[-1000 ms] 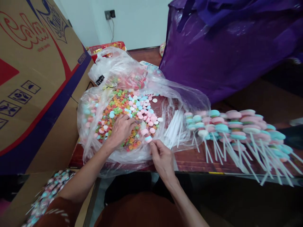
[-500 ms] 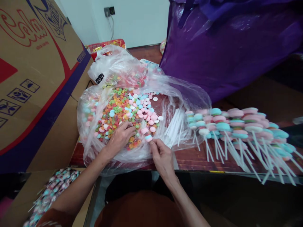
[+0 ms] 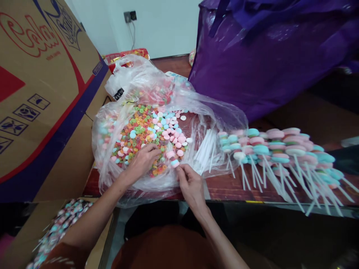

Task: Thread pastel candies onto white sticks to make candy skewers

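Observation:
My right hand [image 3: 192,185] pinches a candy skewer [image 3: 172,158] by its lower end. Pink, reddish and blue-white pieces are stacked on it, and its stick is mostly hidden by my fingers. My left hand [image 3: 143,160] reaches over small gummy rings [image 3: 140,129], its fingers curled together among them; whatever they grip is hidden. Pink, blue and white candy discs [image 3: 176,136] lie mixed with the rings to the right. All these loose sweets rest in an opened clear plastic bag [image 3: 105,175]. White sticks [image 3: 206,149] lie in a bunch at the bag's right side.
Many finished candy skewers [image 3: 280,145] are heaped on the table [image 3: 221,188] at right, sticks towards me. A printed carton [image 3: 56,112] stands at left, a large purple bag [image 3: 252,63] behind. More skewers [image 3: 61,224] fill a box below left.
My hands have barely moved; the candy skewer stays in my right hand. The view has shifted slightly, so the heap at right appears a little further left.

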Demonstrator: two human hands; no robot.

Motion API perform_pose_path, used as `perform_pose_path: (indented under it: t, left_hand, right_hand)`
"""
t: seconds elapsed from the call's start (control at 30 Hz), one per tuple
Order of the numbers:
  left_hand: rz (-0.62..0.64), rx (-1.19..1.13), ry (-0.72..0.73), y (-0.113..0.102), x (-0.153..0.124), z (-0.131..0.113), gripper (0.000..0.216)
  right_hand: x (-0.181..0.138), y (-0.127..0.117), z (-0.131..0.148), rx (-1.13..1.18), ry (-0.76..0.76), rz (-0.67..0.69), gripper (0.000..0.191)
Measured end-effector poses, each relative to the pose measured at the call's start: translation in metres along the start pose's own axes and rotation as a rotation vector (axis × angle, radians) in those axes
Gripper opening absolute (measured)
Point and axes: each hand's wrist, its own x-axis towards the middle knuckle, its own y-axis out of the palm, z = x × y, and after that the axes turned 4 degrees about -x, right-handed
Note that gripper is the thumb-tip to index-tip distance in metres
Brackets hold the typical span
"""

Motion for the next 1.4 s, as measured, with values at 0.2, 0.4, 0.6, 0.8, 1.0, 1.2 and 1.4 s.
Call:
perform_pose_path:
  t: [0.2,0.4,0.6,0.8,1.0,1.2,1.4]
  left_hand:
    - [0.04,-0.033,-0.05,-0.006,0.005,-0.003,0.016]
    - [0.016,-0.026,-0.064,-0.007,0.002,-0.013,0.01]
    - [-0.025,0.043,-0.043,0.001,-0.003,-0.013,0.019]
    - [-0.04,-0.061,-0.058,0.0,-0.004,-0.009,0.019]
    - [-0.336,-0.728,-0.411,0.003,0.003,-0.011,0.02]
    - [-0.394,-1.057,-0.626,0.002,0.005,-0.017,0.031]
    - [-0.404,-0.917,-0.553,0.007,0.003,-0.017,0.024]
  right_hand:
    - [-0.001,-0.002,0.001,0.005,-0.009,0.01,0.032]
    - [-0.001,-0.001,0.001,0.03,-0.014,0.012,0.031]
    - [-0.001,-0.002,0.003,0.037,-0.024,0.019,0.03]
    - [-0.002,-0.002,0.003,0.047,-0.025,0.018,0.029]
    - [-0.005,-0.001,0.0,0.078,-0.046,0.025,0.03]
    - [-0.008,-0.001,0.005,0.115,-0.085,0.073,0.029]
    - [-0.006,0.001,0.008,0.116,-0.109,0.093,0.029]
